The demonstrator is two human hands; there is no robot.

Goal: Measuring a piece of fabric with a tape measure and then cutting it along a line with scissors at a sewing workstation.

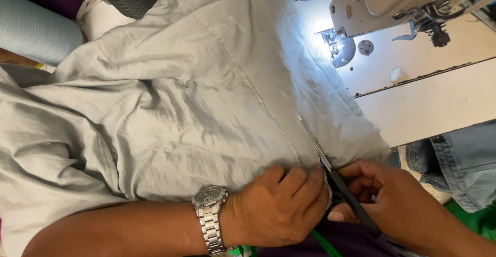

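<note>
Step in hand, as judged: seam work on grey cloth (170, 96), snips at the stitch line.

- Cloth: spread across the left and centre of the frame, creased, its far edge running up to the sewing machine (392, 3) at upper right. A stitched seam (248, 81) runs diagonally from upper centre to lower centre.
- Left hand (281, 205): lower centre, fingers curled, pinching the cloth's near edge beside the seam end. Metal watch (209, 200) on the wrist.
- Snips (338, 182): dark handle, blades nearly closed, tips at the seam just above the left hand.
- Right hand (392, 200): lower right, closed round the snips' handle.
- Surface (434, 102): white, upper right, lit under the machine head.

Next move calls for taut cloth and tips kept on thread only.
</note>
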